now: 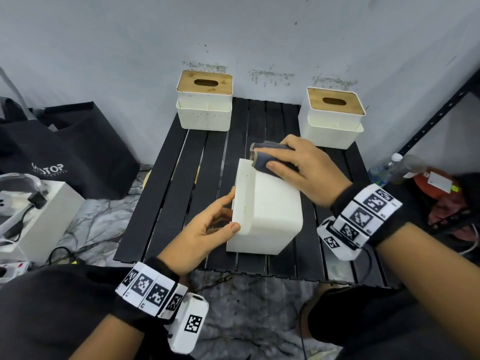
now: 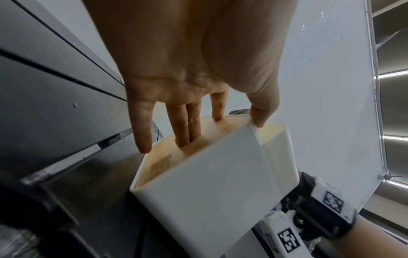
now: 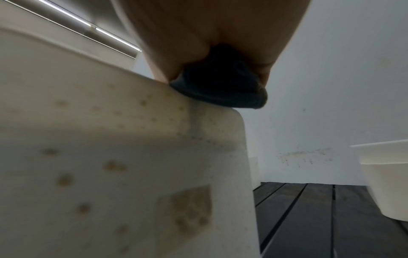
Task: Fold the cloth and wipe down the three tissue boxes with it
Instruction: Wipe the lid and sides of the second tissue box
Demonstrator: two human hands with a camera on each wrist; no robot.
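Note:
A white tissue box (image 1: 270, 211) lies tipped on its side in the middle of the black slatted table (image 1: 179, 190). My left hand (image 1: 207, 229) holds its left end, thumb on the upper edge and straight fingers (image 2: 185, 122) against the wooden lid. My right hand (image 1: 298, 165) grips a folded dark grey cloth (image 1: 265, 157) and presses it on the box's far top edge. In the right wrist view the cloth (image 3: 220, 87) sits on the spotted box (image 3: 110, 165). Two more tissue boxes with wooden lids stand upright at the back, one left (image 1: 204, 100), one right (image 1: 332, 115).
A black bag (image 1: 65, 152) and a white box with cables (image 1: 33, 211) lie on the floor to the left. A plastic bottle (image 1: 384, 168) and red clutter (image 1: 441, 198) sit to the right beside a black shelf post (image 1: 441, 105). A pale wall runs behind the table.

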